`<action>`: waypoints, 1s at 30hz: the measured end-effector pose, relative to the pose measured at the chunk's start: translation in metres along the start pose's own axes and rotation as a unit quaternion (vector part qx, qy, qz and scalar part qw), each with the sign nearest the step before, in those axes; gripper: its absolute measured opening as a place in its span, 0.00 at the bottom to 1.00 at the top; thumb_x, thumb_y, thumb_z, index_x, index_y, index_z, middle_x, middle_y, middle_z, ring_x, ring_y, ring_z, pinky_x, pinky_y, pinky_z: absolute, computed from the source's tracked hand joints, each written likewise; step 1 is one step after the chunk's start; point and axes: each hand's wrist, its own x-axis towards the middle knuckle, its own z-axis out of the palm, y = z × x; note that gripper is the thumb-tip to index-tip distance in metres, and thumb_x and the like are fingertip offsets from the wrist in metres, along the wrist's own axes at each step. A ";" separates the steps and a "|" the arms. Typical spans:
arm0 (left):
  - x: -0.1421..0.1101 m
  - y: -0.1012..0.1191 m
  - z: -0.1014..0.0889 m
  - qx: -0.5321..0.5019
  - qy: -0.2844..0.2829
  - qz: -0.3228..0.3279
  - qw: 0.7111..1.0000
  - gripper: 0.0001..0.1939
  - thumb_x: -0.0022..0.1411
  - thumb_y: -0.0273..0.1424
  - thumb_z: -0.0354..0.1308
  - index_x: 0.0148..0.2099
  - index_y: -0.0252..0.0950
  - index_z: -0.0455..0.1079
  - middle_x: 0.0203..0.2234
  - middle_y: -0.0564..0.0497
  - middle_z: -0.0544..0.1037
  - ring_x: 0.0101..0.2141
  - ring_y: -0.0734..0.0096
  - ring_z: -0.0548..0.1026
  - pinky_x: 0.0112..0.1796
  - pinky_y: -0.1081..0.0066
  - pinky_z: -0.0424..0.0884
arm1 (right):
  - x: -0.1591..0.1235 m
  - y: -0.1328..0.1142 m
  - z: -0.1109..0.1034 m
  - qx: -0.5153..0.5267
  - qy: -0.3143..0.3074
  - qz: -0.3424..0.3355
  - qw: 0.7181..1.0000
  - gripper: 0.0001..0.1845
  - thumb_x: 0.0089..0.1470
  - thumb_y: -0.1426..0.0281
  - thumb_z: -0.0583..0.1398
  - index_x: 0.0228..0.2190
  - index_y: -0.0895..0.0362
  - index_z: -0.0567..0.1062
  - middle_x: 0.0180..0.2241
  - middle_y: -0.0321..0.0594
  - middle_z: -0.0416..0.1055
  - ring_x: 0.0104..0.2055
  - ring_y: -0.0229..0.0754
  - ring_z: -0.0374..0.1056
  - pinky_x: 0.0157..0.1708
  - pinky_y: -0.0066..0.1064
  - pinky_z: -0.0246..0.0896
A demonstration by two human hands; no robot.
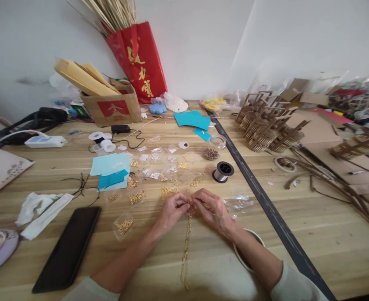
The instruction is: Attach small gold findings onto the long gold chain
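Note:
My left hand [172, 209] and my right hand [211, 207] meet at the middle of the wooden table [322, 238], fingers pinched together on the top end of a gold beaded strand [186, 246]. The strand hangs down from the fingertips toward me along the tabletop. Just beyond my hands lie several small clear bags of gold beads [137, 197] and silver beads [155, 157]. A spool of clear thread [223, 171] stands to the right behind my hands. A white ring-shaped dish [257, 237] lies partly hidden under my right forearm.
A black phone [68, 246] lies at the left front, next to white tissue [40, 211]. Blue paper sheets [111, 169], a cardboard box [114, 106], a red bag [139, 62] and a power strip [44, 141] sit further back. Cardboard models [266, 123] crowd the right beyond a black strip [260, 192].

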 end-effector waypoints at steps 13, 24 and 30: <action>-0.003 0.005 0.001 0.007 -0.004 -0.002 1.000 0.14 0.49 0.37 0.64 0.30 0.32 0.66 0.19 0.52 0.74 0.22 0.72 0.74 0.25 0.73 0.69 | -0.001 0.001 -0.002 0.030 -0.017 0.021 0.999 0.09 0.60 0.72 0.54 0.37 0.56 0.73 0.30 0.40 0.70 0.32 0.38 0.68 0.32 0.28 0.64; -0.005 0.014 0.002 0.010 -0.013 -0.025 1.000 0.13 0.51 0.37 0.62 0.31 0.33 0.64 0.19 0.54 0.74 0.19 0.75 0.71 0.23 0.74 0.66 | 0.002 0.008 -0.003 0.106 -0.015 0.129 0.986 0.08 0.56 0.67 0.58 0.31 0.56 0.76 0.38 0.43 0.69 0.37 0.39 0.68 0.28 0.25 0.63; -0.005 0.012 0.001 0.020 -0.016 -0.036 0.999 0.13 0.51 0.37 0.62 0.32 0.34 0.64 0.20 0.54 0.74 0.19 0.75 0.72 0.23 0.74 0.67 | 0.003 0.015 -0.004 0.201 -0.038 0.170 0.964 0.09 0.56 0.65 0.58 0.34 0.58 0.76 0.39 0.43 0.73 0.39 0.41 0.69 0.38 0.30 0.64</action>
